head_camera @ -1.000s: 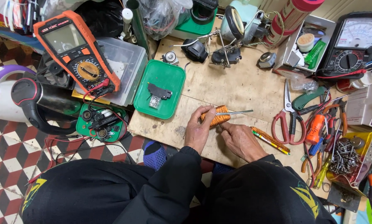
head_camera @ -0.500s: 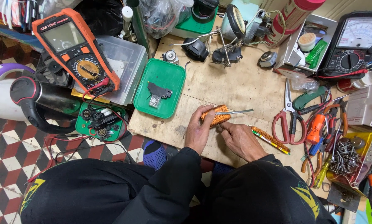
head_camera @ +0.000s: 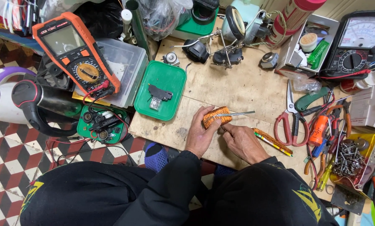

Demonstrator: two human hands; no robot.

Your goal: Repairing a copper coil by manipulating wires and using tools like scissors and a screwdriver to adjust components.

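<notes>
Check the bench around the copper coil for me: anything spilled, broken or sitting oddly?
Nothing looks spilled or broken. The left hand holds the copper coil on the wooden board while the right hand works metal tweezers at it. The orange multimeter does rest tilted on a clear plastic box.

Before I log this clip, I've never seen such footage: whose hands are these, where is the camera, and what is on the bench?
There is no machine here. One camera on the person's head looks down at their own two hands over a wooden board. The left hand grips a copper wire coil. The right hand holds metal tweezers against the coil. Around them lie a green tray, an orange multimeter, red-handled scissors and a yellow bin of screws.
</notes>
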